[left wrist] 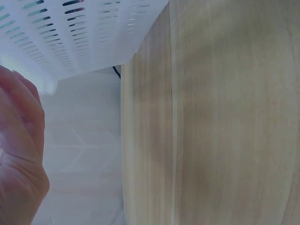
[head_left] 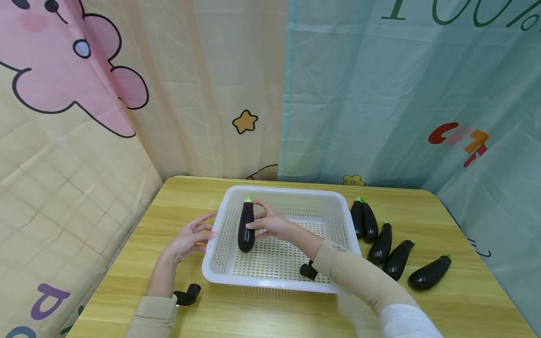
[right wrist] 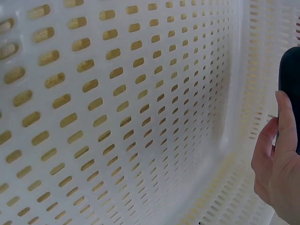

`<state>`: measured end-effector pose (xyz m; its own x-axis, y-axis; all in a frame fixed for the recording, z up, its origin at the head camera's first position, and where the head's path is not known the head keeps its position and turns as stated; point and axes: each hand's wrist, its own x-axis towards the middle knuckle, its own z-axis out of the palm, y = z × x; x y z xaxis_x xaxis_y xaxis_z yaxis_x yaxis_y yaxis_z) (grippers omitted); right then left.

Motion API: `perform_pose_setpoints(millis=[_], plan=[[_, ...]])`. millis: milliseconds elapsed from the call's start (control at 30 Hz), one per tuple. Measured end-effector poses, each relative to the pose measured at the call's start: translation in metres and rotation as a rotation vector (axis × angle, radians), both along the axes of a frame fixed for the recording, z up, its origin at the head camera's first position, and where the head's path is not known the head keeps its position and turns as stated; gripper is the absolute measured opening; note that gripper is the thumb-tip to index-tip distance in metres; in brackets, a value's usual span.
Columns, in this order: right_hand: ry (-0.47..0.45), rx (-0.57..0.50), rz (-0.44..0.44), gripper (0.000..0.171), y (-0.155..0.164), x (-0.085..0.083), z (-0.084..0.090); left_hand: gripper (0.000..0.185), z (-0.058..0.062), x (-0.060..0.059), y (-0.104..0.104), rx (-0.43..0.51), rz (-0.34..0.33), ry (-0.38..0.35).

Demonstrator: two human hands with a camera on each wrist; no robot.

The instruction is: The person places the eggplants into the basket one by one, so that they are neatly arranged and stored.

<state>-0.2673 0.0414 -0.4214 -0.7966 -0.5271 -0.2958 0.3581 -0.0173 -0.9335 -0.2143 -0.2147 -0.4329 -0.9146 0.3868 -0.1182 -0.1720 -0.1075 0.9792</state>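
Currently held: one eggplant point(head_left: 244, 234), over the left part of the white basket point(head_left: 270, 286) — green stem point(head_left: 249, 199) pointing away
Right hand point(head_left: 271, 223): thumb and fingers gripping that eggplant
Left hand point(head_left: 189, 240): fingers loosely spread, touching the basket's side
Other eggplants point(head_left: 429, 273): five — on the table point(head_left: 253, 314), rightward

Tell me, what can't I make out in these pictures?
- Head view: the near right corner of the white basket, behind the right sleeve.
- Head view: the sleeve's print, too small to read.
- Right wrist view: part of the held eggplant, cut off by the right edge.
- Left wrist view: part of the left hand, beyond the left edge.
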Motion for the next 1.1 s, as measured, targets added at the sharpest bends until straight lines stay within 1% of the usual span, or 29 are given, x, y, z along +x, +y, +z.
perform_pose_setpoints(millis=[133,367,633,900,1100], plan=[[-0.026,0.033,0.008,0.076,-0.005,0.000,-0.006,0.066,0.000,0.001,0.000,-0.002,0.012,-0.009],[-0.075,0.035,0.043,0.074,-0.011,0.002,-0.022,0.065,0.001,0.000,0.000,-0.016,0.020,-0.010],[-0.152,0.025,0.049,0.070,-0.017,0.000,-0.034,0.065,0.001,0.000,0.000,-0.032,0.021,-0.011],[-0.165,0.041,0.086,0.068,-0.018,0.000,-0.038,0.066,0.000,0.000,0.001,-0.043,0.025,-0.018],[-0.142,0.058,0.108,0.068,-0.020,0.000,-0.039,0.066,0.000,-0.001,0.001,-0.049,0.031,-0.022]])
